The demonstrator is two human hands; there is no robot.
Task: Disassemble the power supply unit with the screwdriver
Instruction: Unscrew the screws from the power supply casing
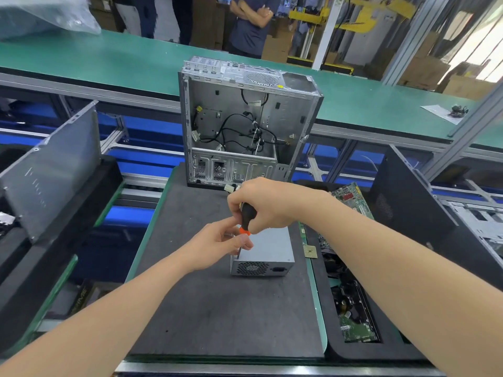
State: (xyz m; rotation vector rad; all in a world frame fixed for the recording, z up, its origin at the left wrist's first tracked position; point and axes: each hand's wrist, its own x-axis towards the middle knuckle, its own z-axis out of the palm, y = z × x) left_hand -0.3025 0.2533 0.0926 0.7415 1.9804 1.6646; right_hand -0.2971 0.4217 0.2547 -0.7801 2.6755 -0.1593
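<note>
The screwdriver [248, 213] shaft is partly covered by the left hand [215, 244] and its tip is too small to tell, the right hand [264, 205] hides the far end of the power supply unit [272, 248], and the top edge crops the bystander [249, 28].

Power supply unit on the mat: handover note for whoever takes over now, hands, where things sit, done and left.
Right hand grips the screwdriver handle. Left hand pinches its shaft, steadying the tip at the near left top edge of the power supply unit.
The unit lies on the mat, fan grille facing the person, in front of the open computer case.
Done: unit is out of the case.
Left: its cover is still on; screws removed cannot be told.
</note>
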